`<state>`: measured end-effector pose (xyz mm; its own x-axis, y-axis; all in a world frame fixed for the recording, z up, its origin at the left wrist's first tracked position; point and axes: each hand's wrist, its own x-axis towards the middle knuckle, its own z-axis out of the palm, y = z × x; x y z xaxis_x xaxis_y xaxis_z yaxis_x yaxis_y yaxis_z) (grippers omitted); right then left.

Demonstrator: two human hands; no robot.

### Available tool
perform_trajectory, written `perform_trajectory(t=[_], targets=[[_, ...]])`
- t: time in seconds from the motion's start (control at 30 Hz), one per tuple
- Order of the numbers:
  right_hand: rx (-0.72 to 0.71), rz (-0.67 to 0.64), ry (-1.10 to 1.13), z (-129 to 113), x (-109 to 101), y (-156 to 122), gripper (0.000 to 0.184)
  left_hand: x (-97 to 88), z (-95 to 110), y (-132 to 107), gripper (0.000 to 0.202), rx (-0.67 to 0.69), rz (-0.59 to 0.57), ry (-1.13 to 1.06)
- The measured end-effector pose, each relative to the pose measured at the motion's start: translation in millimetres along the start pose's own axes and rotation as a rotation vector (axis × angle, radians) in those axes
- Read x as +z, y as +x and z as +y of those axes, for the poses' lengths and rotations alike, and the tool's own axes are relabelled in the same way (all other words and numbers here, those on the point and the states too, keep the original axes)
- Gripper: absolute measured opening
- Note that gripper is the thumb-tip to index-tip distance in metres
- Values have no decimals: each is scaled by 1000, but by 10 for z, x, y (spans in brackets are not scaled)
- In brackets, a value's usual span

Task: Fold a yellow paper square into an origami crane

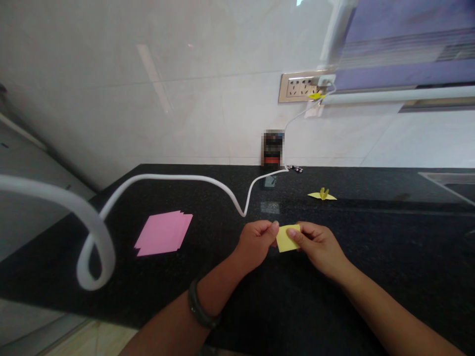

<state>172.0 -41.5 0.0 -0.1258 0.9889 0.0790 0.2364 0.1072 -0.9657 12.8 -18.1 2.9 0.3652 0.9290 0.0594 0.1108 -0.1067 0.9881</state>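
Note:
A small folded square of yellow paper (284, 241) is held just above the black countertop, between both hands. My left hand (257, 241) pinches its left edge, thumb on top. From the other side, my right hand (318, 242) grips the right part, with the thumb pressed flat on the face of the paper. The fingers behind the paper are mostly hidden. Beyond my right hand, a folded yellow paper crane (322, 195) rests on the counter with its wings spread. To the left lies a loose stack of pink paper sheets (163, 234).
A white cable (178, 177) loops across the left of the counter (222, 316) and up to the wall socket (297, 88), where a second yellow folded piece (316, 96) sits. A blurred-out upright device (272, 148) leans on the wall. A sink edge (445, 185) is at far right.

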Motion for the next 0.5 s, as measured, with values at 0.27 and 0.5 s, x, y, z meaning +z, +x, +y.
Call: perform_trajectory(t=[0.27, 0.5], targets=[[21, 32, 87, 22, -13, 18, 21, 3, -99, 19, 26, -190, -287, -149], [82, 24, 233, 1, 101, 5, 24, 72, -35, 14, 29, -200, -59, -299]])
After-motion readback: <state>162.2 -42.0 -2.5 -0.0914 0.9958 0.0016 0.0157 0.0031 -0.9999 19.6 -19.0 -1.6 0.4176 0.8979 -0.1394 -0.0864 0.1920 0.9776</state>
